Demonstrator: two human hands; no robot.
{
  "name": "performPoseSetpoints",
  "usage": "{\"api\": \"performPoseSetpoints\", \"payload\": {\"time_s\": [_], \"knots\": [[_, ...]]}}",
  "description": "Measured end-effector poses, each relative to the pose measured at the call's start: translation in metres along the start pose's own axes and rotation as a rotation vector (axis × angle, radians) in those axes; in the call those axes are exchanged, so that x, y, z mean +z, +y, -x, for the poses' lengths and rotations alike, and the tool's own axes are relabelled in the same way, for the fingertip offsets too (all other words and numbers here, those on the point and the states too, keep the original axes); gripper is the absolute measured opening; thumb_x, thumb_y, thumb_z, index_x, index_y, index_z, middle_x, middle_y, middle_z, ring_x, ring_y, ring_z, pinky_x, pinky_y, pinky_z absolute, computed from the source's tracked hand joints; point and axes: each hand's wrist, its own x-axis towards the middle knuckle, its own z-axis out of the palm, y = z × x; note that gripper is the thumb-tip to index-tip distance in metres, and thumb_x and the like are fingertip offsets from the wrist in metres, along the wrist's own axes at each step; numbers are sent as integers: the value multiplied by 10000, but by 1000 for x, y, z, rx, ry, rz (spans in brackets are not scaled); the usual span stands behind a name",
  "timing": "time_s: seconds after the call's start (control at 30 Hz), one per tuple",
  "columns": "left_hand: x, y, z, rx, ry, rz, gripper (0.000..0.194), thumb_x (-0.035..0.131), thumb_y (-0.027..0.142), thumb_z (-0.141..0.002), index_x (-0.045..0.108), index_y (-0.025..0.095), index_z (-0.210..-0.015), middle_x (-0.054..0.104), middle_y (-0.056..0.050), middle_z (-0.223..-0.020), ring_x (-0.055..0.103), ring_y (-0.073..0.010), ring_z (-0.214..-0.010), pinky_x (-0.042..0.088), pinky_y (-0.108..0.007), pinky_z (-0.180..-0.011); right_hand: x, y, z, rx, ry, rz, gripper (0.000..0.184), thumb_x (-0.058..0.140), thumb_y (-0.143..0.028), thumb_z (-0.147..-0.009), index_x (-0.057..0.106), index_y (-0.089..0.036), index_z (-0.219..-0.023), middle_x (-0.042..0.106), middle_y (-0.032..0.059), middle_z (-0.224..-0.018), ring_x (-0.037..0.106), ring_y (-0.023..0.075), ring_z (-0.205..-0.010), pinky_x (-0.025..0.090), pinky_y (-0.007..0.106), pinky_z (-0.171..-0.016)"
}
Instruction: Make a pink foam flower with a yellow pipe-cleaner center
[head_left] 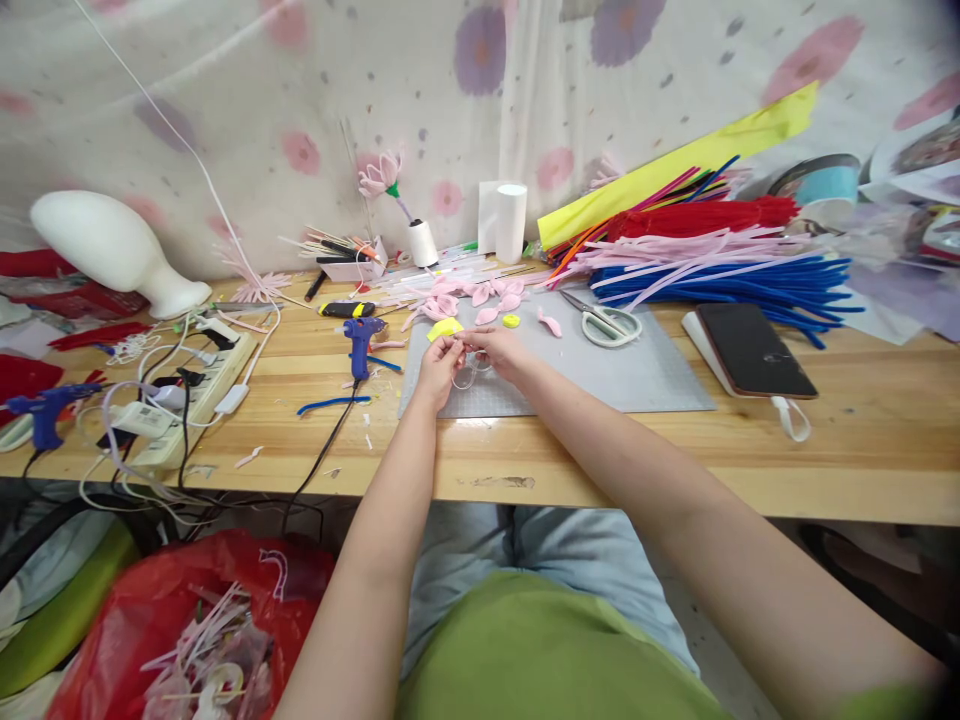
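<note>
Over the grey mat [660, 385], my left hand [444, 362] and my right hand [495, 348] meet with fingertips pinched close together. What they grip is too small to make out. A thin, pale, clear loop [471, 376] hangs below the fingers. Just beyond the left hand is a yellow piece [444, 328]. A small yellow roll [511, 321] lies past the right hand. Several pink fuzzy petals [486, 315] rest around it, with a single petal [550, 322] farther right. Scissors with pale handles [611, 325] lie on the mat's right part.
A blue glue gun [361, 345] stands left of the mat, its cord running off the front edge. Farther left are a power strip [202, 400] and a white foam head [112, 245]. Pipe cleaner bundles [720, 280] and a phone [757, 350] lie right. A red bag [120, 620] sits below.
</note>
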Motion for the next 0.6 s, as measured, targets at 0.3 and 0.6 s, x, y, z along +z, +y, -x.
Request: {"api": "performPoseSetpoints", "payload": {"time_s": [0.3, 0.6], "knots": [[2, 1, 0, -15, 16, -69, 243, 712, 268, -701, 508, 150, -642, 573, 25, -617, 409, -33, -497, 319, -179, -493, 1, -1, -4, 27, 9, 54, 108, 705, -199, -584, 616, -138, -596, 558, -22, -555, 439, 66, -533, 298, 229, -541], [-7, 5, -4, 27, 293, -109, 194, 738, 287, -632, 595, 164, -679, 629, 1, -849, 574, -91, -760, 425, -195, -614, -1, -19, 5, -310, 193, 288, 85, 657, -252, -668, 625, -173, -664, 600, -2, -719, 506, 119, -699, 397, 266, -704]]}}
